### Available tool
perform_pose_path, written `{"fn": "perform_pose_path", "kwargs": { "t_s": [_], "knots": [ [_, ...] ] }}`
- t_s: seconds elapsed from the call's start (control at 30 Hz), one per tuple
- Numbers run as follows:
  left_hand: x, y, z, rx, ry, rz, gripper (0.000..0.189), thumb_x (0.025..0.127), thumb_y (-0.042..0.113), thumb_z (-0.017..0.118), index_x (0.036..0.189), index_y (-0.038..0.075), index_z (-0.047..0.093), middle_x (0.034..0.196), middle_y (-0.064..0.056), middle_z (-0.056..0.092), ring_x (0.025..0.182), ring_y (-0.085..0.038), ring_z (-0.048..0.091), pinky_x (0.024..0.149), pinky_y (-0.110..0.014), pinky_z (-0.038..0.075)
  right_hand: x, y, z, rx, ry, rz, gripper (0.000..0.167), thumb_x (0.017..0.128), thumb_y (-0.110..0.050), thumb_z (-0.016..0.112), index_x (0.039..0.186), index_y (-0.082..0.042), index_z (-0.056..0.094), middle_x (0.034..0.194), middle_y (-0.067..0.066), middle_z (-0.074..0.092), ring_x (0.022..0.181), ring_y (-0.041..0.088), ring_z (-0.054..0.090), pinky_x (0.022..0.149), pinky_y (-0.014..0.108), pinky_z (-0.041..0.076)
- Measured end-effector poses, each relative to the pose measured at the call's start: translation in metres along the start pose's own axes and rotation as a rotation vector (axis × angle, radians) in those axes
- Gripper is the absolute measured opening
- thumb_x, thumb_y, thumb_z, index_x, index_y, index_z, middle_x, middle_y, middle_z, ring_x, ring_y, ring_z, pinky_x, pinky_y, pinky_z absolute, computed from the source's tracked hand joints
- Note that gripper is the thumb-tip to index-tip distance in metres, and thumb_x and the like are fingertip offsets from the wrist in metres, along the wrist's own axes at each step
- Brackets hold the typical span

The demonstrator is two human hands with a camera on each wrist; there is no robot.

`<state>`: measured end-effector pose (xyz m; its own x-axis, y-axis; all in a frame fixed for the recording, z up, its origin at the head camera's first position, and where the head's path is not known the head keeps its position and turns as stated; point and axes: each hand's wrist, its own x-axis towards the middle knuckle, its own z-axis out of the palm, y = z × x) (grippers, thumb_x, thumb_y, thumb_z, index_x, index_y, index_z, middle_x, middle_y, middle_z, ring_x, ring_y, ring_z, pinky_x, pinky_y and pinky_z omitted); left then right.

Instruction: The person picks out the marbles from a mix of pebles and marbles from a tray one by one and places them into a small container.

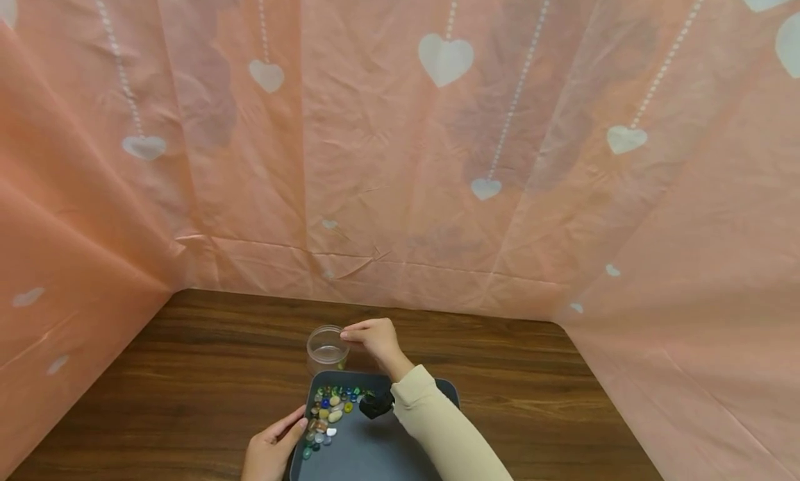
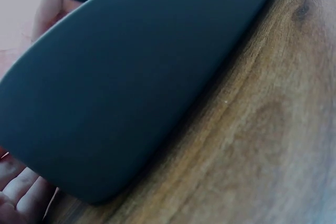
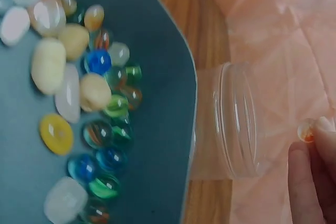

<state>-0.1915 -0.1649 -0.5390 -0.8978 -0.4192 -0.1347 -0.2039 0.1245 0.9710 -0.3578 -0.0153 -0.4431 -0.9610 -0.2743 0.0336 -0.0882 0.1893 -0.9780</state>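
I see the left hand (image 1: 272,445) gripping the tray (image 1: 362,446), its many marbles (image 3: 97,132) and stones (image 3: 49,66) apparently left to go. The clear jar (image 1: 326,355) looks barely filled; the right hand (image 1: 377,339) pinches an orange-streaked marble (image 3: 305,130) just off its mouth.

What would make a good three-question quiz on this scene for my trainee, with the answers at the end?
1. Where does the jar stand in relation to the tray, as the person sees it?
2. True or false: the left hand is holding the jar.
3. What is the right hand pinching?
A) a lid
B) a marble
C) a spoon

Key:
1. On the table, beyond the tray's far side.
2. False; it holds the tray's left side.
3. B
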Motion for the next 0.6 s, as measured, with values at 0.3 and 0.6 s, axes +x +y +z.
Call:
{"fn": "perform_pose_path", "kwargs": {
  "t_s": [0.3, 0.6],
  "knots": [
    [-0.001, 0.0, 0.0, -0.02, -0.007, -0.009, 0.051, 0.088, 0.04, 0.075, 0.123, 0.003, 0.069, 0.111, -0.021, 0.073, 0.082, -0.012, 0.069, 0.065, -0.023, 0.055, 0.008, -0.009, 0.016, -0.5, 0.054, -0.188, 0.007, 0.076, -0.011, 0.085, 0.077, -0.006, 0.081, 0.078, 0.009, 0.078, 0.065, 0.008, 0.062, 0.055, 0.017, 0.048],
    [-0.001, 0.0, 0.0, -0.018, -0.002, -0.011, 0.05, 0.088, 0.039, 0.075, 0.122, 0.003, 0.07, 0.113, -0.021, 0.073, 0.084, -0.011, 0.069, 0.066, -0.023, 0.055, 0.008, -0.006, 0.024, -0.536, 0.064, -0.2, 0.008, 0.074, -0.009, 0.086, 0.077, -0.004, 0.081, 0.079, 0.009, 0.078, 0.074, 0.018, 0.069, 0.058, 0.018, 0.051]
  ]
}}
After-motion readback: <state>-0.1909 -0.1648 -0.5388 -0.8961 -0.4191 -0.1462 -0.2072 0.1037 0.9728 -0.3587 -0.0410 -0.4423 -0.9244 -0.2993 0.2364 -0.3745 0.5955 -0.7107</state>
